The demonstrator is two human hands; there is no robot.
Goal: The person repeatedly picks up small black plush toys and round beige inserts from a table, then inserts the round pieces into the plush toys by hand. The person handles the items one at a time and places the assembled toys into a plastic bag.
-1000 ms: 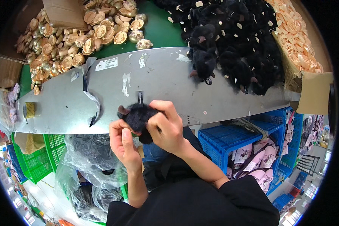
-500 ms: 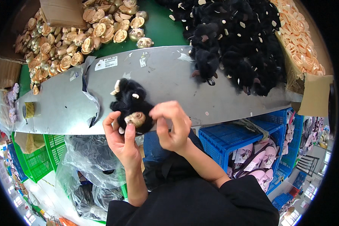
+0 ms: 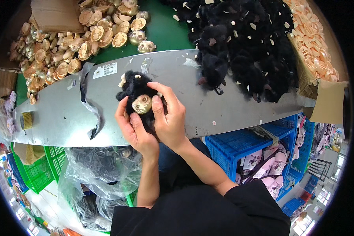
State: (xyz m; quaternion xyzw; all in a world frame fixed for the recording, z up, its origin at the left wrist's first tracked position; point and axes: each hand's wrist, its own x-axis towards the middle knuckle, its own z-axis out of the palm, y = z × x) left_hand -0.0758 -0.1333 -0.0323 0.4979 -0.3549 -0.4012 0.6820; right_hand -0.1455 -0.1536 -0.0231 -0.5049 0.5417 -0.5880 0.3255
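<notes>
A small black plush monkey (image 3: 135, 87) with pale feet lies face-up above the grey metal tabletop. Its shiny face piece (image 3: 142, 104), gold and beige, points up toward me. My left hand (image 3: 137, 133) cups the toy's lower left side, the thumb just below the face. From the right, my right hand (image 3: 170, 118) closes around it, index finger stretched over the top and thumb beside the face. Both hands grip the toy together, and the fur under my fingers is hidden.
Loose gold-and-beige face pieces (image 3: 63, 55) are heaped at the back left near a cardboard flap (image 3: 57, 15). Black plush toys (image 3: 244, 51) pile up back right, beside a carton of peach plastic parts (image 3: 312, 47). Blue crates (image 3: 240, 145) and green crates (image 3: 33, 169) flank me below.
My right hand has come in from the right and closed on the plush monkey. The toy is now higher up over the table, with both hands wrapped round it.
</notes>
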